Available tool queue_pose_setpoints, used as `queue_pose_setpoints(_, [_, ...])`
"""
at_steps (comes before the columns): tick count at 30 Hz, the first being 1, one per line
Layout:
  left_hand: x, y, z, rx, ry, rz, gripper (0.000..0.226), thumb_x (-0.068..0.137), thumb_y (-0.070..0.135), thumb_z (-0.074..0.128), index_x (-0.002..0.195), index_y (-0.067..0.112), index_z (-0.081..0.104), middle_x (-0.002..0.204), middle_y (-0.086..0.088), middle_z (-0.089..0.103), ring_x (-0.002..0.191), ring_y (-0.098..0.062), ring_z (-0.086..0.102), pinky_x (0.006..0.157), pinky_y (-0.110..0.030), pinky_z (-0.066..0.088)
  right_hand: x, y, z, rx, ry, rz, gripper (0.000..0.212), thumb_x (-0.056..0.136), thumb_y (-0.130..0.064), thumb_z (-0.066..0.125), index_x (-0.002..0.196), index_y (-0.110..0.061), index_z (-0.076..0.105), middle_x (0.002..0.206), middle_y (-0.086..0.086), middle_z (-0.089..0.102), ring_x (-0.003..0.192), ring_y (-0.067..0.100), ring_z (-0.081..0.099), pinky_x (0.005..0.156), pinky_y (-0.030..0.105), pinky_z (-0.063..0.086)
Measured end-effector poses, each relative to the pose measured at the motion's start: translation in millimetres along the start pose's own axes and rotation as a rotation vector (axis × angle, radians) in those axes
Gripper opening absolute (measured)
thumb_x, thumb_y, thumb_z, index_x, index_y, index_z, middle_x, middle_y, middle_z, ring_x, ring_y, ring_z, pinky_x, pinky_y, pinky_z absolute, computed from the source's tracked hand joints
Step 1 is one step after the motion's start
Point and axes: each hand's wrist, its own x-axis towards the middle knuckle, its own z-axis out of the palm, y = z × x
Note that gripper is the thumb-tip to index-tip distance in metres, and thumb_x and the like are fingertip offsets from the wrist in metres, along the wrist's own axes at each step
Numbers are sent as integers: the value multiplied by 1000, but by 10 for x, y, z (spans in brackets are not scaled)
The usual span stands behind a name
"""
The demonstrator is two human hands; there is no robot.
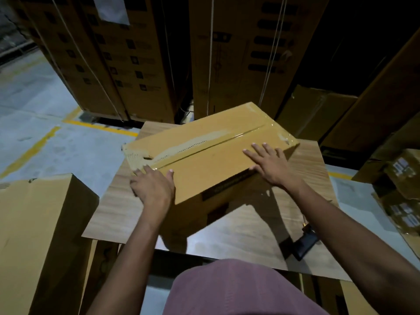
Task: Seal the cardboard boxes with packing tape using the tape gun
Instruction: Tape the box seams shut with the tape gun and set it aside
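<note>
One box [211,153], closed, lies skewed on a wood-grain board [250,235], its flaps meeting at a centre seam that runs from near left to far right. Clear tape [261,123] covers the seam and the far end; a torn, paler strip shows along the seam toward the near-left corner.

Left hand [152,187]: laid over the near-left corner, fingers straight on the top face, thumb resting flat beside them, nothing pinched.

Right hand [270,164]: flat on the top near the right end, fingers spread and straight, palm at the near edge, pressing, gripping nothing.

Tape gun [305,243]: dark, lies on the board at its right edge, under the right forearm, well apart from the box and from both hands; only its handle end can be made out.

Board: rests on cartons below, partly hidden by a pink shirt [238,289].

Carton [34,235]: tall, plain, stands to the left of the board.

Strapped cartons [127,64]: stacked behind, printed with dark labels, on a grey floor [34,105] with yellow lines.

Crushed cartons [400,185]: piled at the right.
</note>
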Motion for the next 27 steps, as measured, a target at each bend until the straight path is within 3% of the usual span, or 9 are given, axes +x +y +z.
queue_pose_setpoints(2, [-191,140,-3,103,-32,98,69,105,60,24,140,10,57,153,-15,47,133,-37,51,89,-38,49,47,-5,-24,161,43,150,59,110,-38,38,163,-40,14,174,2,8,158,36,10,121,63,22])
queue_pose_setpoints(5, [-429,282,23,132,-81,172,71,103,63,27,113,11,74,121,-15,70,112,-36,67,74,-37,58,-21,-345,-117,509,24,321,63,105,-12,47,163,-26,25,173,9,4,153,40,26,122,57,30])
queue_pose_setpoints(7, [-537,325,8,134,-68,223,75,101,66,27,110,9,75,111,-12,73,104,-31,70,78,-39,59,-181,-750,-137,654,-16,332,58,109,-30,44,163,-22,26,173,10,-3,152,44,27,122,52,29])
queue_pose_setpoints(10, [-658,326,-164,149,-39,293,69,102,66,28,109,13,71,104,-6,72,95,-23,69,71,-32,50,-548,-1419,-72,668,-139,234,70,104,-63,32,165,-34,13,172,1,-19,152,57,-6,122,65,15])
queue_pose_setpoints(12, [-620,278,-302,30,44,287,62,103,63,31,107,14,69,96,-6,70,92,-26,68,66,-32,42,-771,-1689,11,612,-148,170,81,99,-73,31,165,-37,-1,168,-2,-31,147,60,-21,119,69,16])
queue_pose_setpoints(14, [-394,214,-363,-207,193,234,54,104,55,38,108,10,68,91,-11,66,92,-34,67,66,-34,39,-882,-1755,82,596,-95,134,87,97,-76,35,164,-38,-4,167,-7,-34,146,61,-23,115,71,24])
queue_pose_setpoints(17, [111,122,-260,-429,366,258,48,101,46,45,112,4,66,100,-23,68,96,-41,61,73,-42,42,-900,-1695,143,643,-43,119,85,97,-73,40,165,-38,2,167,-13,-30,146,61,-24,112,74,28])
queue_pose_setpoints(21, [421,134,96,-356,260,326,58,102,52,39,145,14,45,137,-22,52,126,-39,46,104,-54,38,-847,-1633,221,708,9,91,79,99,-70,41,164,-39,8,168,-17,-25,146,58,-28,113,75,21])
queue_pose_setpoints(27, [361,224,181,-274,173,255,69,103,55,22,159,15,25,140,-25,49,123,-42,47,103,-51,34,-692,-1245,213,679,73,47,59,106,-59,35,160,-39,28,172,-11,-4,150,57,-14,119,75,3])
